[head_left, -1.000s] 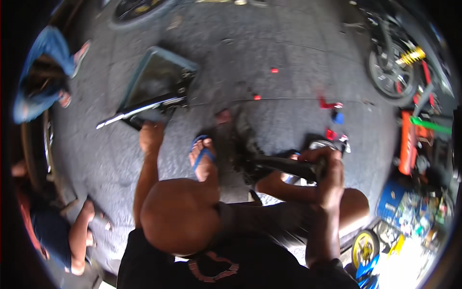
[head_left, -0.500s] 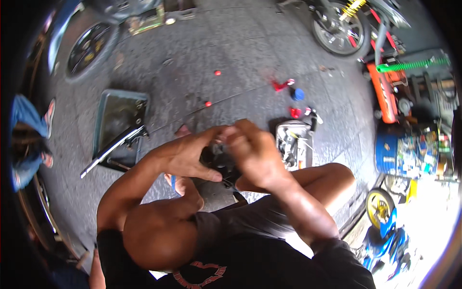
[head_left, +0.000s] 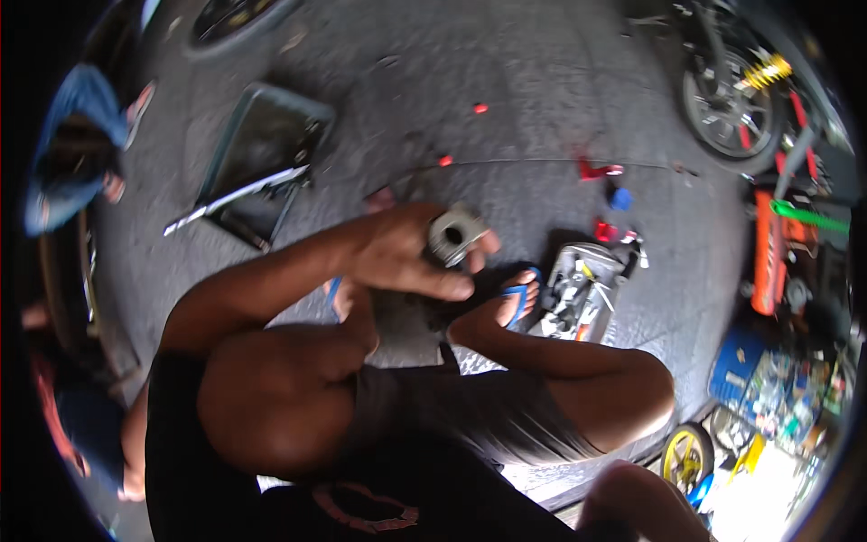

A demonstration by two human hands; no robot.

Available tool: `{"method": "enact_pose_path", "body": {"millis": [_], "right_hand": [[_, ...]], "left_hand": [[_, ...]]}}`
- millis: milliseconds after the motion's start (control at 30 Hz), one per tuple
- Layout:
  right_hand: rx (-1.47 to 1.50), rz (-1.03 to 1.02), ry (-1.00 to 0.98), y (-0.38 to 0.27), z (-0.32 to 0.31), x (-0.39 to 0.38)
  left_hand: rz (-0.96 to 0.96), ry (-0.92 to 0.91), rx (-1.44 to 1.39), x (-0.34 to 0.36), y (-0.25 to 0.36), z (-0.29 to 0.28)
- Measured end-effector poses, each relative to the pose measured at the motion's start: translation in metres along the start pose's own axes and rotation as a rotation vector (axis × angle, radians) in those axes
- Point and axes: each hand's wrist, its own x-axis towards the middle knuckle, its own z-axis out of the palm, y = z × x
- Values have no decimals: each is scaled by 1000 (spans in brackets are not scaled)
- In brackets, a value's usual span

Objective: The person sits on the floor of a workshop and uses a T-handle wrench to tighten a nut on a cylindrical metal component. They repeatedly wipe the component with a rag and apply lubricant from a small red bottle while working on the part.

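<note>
We're gripping a bored metal collar (head_left: 468, 225), left hand (head_left: 404, 256), twelve o'clock; right hand unseen, can't tell. We're guessing stiff, slick: pinch outside.

We have one grey metal part (head_left: 467, 228) in our left hand (head_left: 396, 257), small and chunky, with a dull, pale surface and a dark round hole in a thick, rounded end. That holed end faces up toward us and sits a little tilted, while the fingers (head_left: 489, 242) wrap behind the piece and hide its far side. We see it raised off the floor, out in front of our knees, though blur and shadow leave its lower edge hard to make out.
</note>
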Motion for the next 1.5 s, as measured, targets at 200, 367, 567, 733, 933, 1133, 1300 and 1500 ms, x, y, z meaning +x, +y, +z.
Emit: {"method": "enact_pose_path", "body": {"millis": [200,367,567,733,933,1133,1300,1500], "right_hand": [[38,-189,-137,0,-10,-5],[61,-309,-65,5,-38,-18],[178,-401,589,41,-142,-50],[245,652,765,195,-77,18],[100,307,-140,85,-18,108],[-477,-92,-453,86,76,187],[-366,54,-266,89,79,186],[-352,195,-284,88,79,199]], "left_hand": [[87,85,17,-7,-9,1],[45,85,43,-1,-2,6],[125,128,151,-12,-6,6],[25,152,79,-18,0,6],[160,136,230,12,-2,12],[267,586,434,-50,-107,0],[-1317,1228,715,-195,-234,-47],[-1456,1145,388,-232,-252,-60]]}}
